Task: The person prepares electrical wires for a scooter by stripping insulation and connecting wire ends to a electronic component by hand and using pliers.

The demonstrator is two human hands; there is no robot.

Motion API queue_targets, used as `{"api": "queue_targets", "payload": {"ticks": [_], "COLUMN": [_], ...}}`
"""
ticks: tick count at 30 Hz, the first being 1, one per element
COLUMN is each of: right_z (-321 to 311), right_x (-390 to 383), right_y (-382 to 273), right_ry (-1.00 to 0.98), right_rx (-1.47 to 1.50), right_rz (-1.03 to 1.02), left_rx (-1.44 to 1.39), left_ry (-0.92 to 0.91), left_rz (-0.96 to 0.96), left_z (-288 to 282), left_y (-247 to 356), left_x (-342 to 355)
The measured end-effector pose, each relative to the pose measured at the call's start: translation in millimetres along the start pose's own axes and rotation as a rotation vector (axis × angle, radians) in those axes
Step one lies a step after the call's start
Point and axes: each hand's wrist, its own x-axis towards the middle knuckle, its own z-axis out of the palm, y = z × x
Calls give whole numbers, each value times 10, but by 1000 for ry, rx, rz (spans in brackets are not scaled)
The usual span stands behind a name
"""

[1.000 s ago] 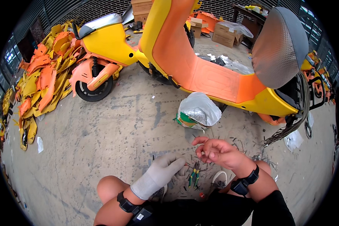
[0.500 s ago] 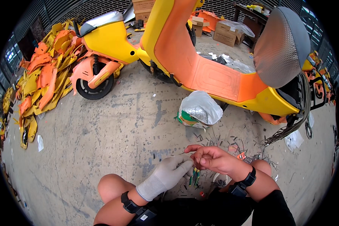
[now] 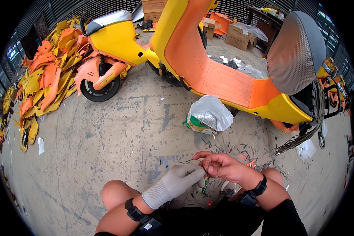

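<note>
My left hand (image 3: 183,181), in a light grey knit glove, is closed with its fingertips in a pinch. Against it, my bare right hand (image 3: 223,166) brings thumb and fingers together, its index finger stretched out to the left. Whatever is between the fingertips is too small or hidden to name. Green-and-yellow handles, looking like those of a small hand tool such as pliers (image 3: 205,187), show just under the fingers. I cannot tell whether a hand holds them or they lie below. Short dark wire scraps (image 3: 246,151) litter the floor beyond my right hand.
A white plastic bag in a green-and-white container (image 3: 210,114) stands ahead. Behind it are a yellow-and-orange scooter (image 3: 228,84) and a bundle of long wires (image 3: 303,135) hanging at its right end. Plastic panels (image 3: 47,74) are heaped at left; cardboard boxes (image 3: 236,37) stand behind.
My left hand has shifted slightly and covers more of the green-and-yellow handles. My right hand stays nearly in place. The whole view has moved a little.
</note>
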Motion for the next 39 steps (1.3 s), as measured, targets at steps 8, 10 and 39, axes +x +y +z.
{"api": "queue_targets", "payload": {"ticks": [8, 10, 39], "right_z": [-15, -21, 34], "right_x": [-2, 2, -21], "right_y": [12, 26, -15], "right_ry": [-5, -2, 238], "right_rx": [-92, -112, -506], "right_rz": [-6, -26, -114], "left_rx": [-11, -7, -123], "left_ry": [-16, -5, 98], "left_rz": [9, 22, 11], "left_z": [28, 28, 44], "left_y": [-42, -57, 38], "left_x": [15, 22, 4]}}
